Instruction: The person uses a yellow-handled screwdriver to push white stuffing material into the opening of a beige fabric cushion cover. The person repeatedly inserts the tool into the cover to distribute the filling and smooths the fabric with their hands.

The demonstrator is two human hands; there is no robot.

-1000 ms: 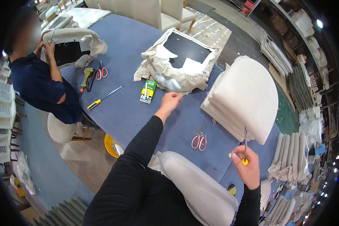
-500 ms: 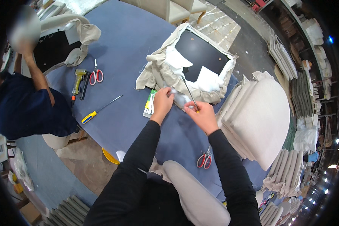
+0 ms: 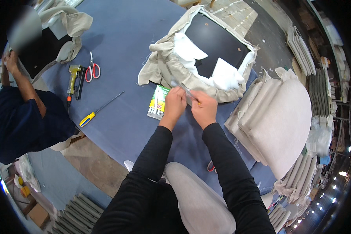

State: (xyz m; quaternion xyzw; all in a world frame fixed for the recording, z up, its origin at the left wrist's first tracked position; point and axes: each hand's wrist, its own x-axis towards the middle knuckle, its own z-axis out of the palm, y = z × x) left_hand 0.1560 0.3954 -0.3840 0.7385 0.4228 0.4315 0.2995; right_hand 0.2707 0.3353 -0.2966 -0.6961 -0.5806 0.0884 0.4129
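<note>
Going left to right: a co-worker in a dark top (image 3: pixel 19 117) sits at the far left of the blue table (image 3: pixel 121 46), then a yellow staple gun (image 3: pixel 72 78), red-handled scissors (image 3: pixel 92 70) and a yellow-handled screwdriver (image 3: pixel 99 110), all lying loose. Next a green and yellow packet (image 3: pixel 158 102), just beside the left hand (image 3: pixel 174 104), whose grip is pinched on a thin metal tool (image 3: pixel 189 93) at the edge of the upturned beige cushion cover (image 3: pixel 171 62). The right hand (image 3: pixel 204 109) is curled shut on the same tool's yellowish handle end. Looks like the fabric edge is being worked around the black board (image 3: pixel 214 43); I'd guess whatever follows wants steady, small pressure. Stacked cushions (image 3: pixel 280 117) sit far right.
</note>
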